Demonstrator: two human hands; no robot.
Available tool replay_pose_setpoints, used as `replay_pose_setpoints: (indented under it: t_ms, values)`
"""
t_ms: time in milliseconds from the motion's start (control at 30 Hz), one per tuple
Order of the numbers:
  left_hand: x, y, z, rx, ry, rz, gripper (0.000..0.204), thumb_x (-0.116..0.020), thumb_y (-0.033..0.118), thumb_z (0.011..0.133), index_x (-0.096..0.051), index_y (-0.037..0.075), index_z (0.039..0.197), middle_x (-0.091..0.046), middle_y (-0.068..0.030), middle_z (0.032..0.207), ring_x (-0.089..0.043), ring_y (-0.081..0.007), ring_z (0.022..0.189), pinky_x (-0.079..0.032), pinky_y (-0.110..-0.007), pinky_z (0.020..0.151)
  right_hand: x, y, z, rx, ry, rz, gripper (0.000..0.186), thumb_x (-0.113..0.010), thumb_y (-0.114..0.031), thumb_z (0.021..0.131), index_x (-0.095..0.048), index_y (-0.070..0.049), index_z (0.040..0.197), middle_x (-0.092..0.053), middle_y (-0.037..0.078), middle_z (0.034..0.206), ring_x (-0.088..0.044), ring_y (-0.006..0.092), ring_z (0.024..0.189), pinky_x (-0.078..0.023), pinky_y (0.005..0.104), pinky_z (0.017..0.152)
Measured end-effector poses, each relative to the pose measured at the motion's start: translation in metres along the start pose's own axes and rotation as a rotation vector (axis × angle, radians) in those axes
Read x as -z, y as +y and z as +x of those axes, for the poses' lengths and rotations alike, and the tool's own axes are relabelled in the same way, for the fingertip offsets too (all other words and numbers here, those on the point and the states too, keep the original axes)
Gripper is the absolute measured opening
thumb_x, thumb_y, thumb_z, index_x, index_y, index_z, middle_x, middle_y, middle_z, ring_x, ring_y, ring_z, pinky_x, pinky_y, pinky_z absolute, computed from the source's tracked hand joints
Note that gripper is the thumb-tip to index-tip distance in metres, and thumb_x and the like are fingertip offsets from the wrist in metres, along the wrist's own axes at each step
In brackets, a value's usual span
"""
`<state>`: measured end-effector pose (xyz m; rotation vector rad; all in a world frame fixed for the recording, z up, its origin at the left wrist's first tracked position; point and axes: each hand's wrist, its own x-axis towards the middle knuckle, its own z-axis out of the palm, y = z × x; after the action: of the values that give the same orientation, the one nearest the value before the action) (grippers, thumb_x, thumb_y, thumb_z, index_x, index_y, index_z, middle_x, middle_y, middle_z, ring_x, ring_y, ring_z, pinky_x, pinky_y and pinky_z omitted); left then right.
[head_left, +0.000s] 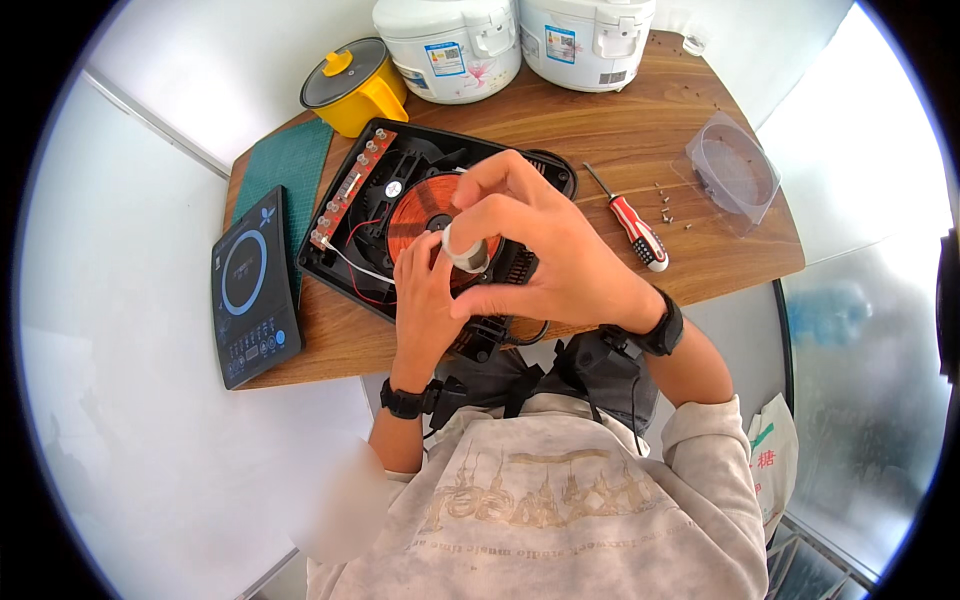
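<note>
An induction cooker base [330,240] lies opened on the table, its copper coil [410,208] and red circuit strip [352,187] showing. Over the coil's near edge, my left hand [420,285] has its fingers closed on a small white round container [468,258] with a greyish inside. My right hand [530,235] arches over the container, thumb and fingers spread in a wide curve. Its index fingertip meets the white rim, while the thumb stays apart from the container. Part of the coil and base is hidden behind my hands.
The black glass cooker top [250,290] leans over a green mat [285,155] at left. A red-and-white screwdriver [637,230], loose screws [665,210] and a clear plastic tray [735,170] lie right. A yellow pot [355,90] and two rice cookers [450,50] stand behind.
</note>
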<state>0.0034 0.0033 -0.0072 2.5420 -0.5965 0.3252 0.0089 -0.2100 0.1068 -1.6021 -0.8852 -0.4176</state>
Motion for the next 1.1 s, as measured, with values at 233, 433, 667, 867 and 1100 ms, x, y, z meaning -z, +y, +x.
replay_pose_setpoints:
  t_ms: [233, 433, 667, 867, 1100]
  values:
    - [0.000, 0.002, 0.003, 0.021, -0.016, -0.020, 0.053, -0.079, 0.015, 0.075, -0.062, 0.005, 0.124, -0.053, -0.0106, 0.136, -0.048, -0.0337, 0.133, -0.037, -0.051, 0.113, 0.005, 0.003, -0.001, -0.043, -0.053, 0.020, 0.027, -0.079, -0.007, 0.082, -0.067, -0.009, 0.106, -0.063, 0.009, 0.117, -0.063, 0.0217, 0.097, -0.056, 0.0308, 0.067]
    - [-0.004, -0.002, 0.000, -0.023, 0.031, 0.018, 0.053, -0.080, 0.015, 0.074, -0.062, 0.006, 0.123, -0.053, -0.0097, 0.136, -0.048, -0.0335, 0.134, -0.037, -0.051, 0.114, 0.000, -0.001, -0.003, -0.005, 0.024, -0.084, 0.028, -0.077, -0.002, 0.082, -0.066, -0.009, 0.107, -0.063, 0.008, 0.117, -0.063, 0.0229, 0.096, -0.056, 0.0307, 0.065]
    - [0.002, 0.008, 0.003, 0.020, 0.021, 0.035, 0.052, -0.081, 0.014, 0.073, -0.062, 0.006, 0.121, -0.053, -0.0086, 0.136, -0.047, -0.0338, 0.135, -0.036, -0.051, 0.115, 0.004, 0.001, -0.001, -0.042, -0.036, -0.125, 0.031, -0.073, 0.008, 0.077, -0.066, -0.007, 0.104, -0.067, 0.012, 0.120, -0.068, 0.0274, 0.101, -0.057, 0.0341, 0.082]
    - [-0.004, -0.003, 0.000, -0.009, 0.012, 0.051, 0.053, -0.081, 0.013, 0.074, -0.063, 0.008, 0.123, -0.053, -0.0087, 0.135, -0.047, -0.0338, 0.136, -0.036, -0.051, 0.115, 0.000, 0.000, -0.003, -0.034, -0.030, -0.094, 0.032, -0.071, 0.005, 0.078, -0.064, -0.005, 0.108, -0.068, 0.013, 0.120, -0.069, 0.0297, 0.103, -0.058, 0.0357, 0.085]
    - [0.006, 0.015, 0.003, -0.011, 0.051, 0.035, 0.052, -0.082, 0.015, 0.074, -0.064, 0.008, 0.122, -0.055, -0.0100, 0.135, -0.049, -0.0338, 0.132, -0.038, -0.049, 0.113, -0.003, 0.010, -0.015, -0.163, -0.044, -0.279, 0.033, -0.076, -0.009, 0.085, -0.061, -0.008, 0.115, -0.068, 0.010, 0.108, -0.069, 0.0299, 0.090, -0.058, 0.0380, 0.077]
